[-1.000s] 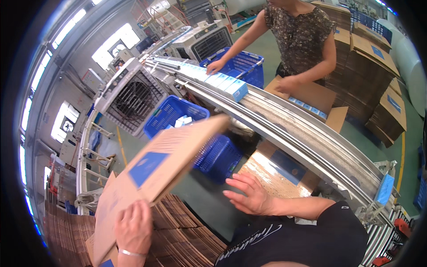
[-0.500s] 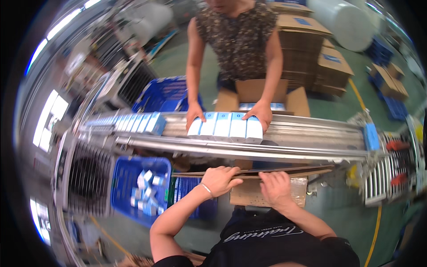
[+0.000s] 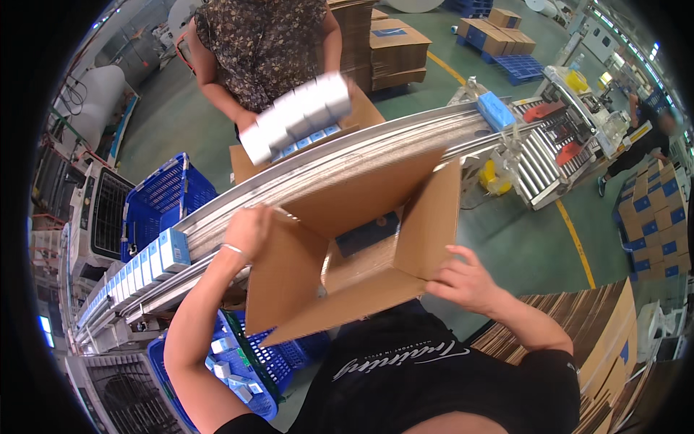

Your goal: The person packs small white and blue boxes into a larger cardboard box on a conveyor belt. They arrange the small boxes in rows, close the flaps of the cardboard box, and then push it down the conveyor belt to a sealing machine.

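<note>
At the centre of the head view, a brown cardboard box (image 3: 350, 311) gapes upward on the near side of the conveyor (image 3: 361, 155). The left hand (image 3: 249, 230) is closed over its upper left edge; the right hand (image 3: 466, 282) holds the near right corner, fingers narrow against the board. Gripping opposite sides probably keeps the walls from folding together. A dark blue patch shows through it; whether that is its own bottom or something beneath, I cannot tell. Across the conveyor, a co-worker (image 3: 264, 50) holds a blurred block of white cartons (image 3: 300, 119) over another box (image 3: 242, 165), likely pressed together so that they move as one.

Half a second earlier, the board is nearly flat between closely spaced hands; now it is spread and the hands are wider apart. The white cartons, then on the conveyor, are now lifted.
</note>
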A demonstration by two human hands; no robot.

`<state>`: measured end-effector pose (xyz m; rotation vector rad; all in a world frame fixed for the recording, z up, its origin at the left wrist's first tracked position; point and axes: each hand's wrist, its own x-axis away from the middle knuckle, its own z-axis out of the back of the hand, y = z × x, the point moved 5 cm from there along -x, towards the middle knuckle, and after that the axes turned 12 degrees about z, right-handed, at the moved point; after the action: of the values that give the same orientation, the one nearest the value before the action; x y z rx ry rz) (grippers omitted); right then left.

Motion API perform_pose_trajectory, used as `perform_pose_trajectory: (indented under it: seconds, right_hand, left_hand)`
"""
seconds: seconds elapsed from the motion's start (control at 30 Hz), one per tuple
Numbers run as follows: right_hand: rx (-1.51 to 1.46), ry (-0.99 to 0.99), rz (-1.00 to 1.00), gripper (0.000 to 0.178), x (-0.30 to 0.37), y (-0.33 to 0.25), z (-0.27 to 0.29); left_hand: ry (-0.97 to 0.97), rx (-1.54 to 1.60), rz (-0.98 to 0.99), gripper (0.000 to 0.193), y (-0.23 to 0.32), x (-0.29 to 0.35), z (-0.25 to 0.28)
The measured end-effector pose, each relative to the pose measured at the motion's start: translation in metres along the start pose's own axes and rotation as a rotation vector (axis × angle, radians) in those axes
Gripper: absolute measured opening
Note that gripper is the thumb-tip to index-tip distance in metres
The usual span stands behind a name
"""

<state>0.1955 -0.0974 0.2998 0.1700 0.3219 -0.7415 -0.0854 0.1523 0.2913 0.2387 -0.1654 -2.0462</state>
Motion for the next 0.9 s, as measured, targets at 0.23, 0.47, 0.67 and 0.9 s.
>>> perform_pose_trajectory:
  seconds: [0.23, 0.47, 0.67, 0.9]
  right_hand:
    - [-1.108, 0.284, -0.902, 0.033, 0.104, 0.129, 0.024]
    - [-0.246, -0.589, -0.262, 0.084, -0.038, 0.118, -0.062]
    - [-0.258, -0.761, -0.035, 0.087, -0.023, 0.092, -0.149]
    - [-0.783, -0.735, 0.094, 0.057, 0.03, 0.038, -0.055]
  left_hand:
    - [0.569, 0.943, 0.648, 0.027, -0.045, 0.054, -0.069]
    - [0.76, 0.073, 0.26, 0.059, 0.119, 0.007, -0.075]
    - [0.699, -0.08, 0.212, 0.066, 0.139, 0.014, -0.103]
    - [0.116, -0.106, -0.198, 0.036, 0.11, 0.112, -0.13]
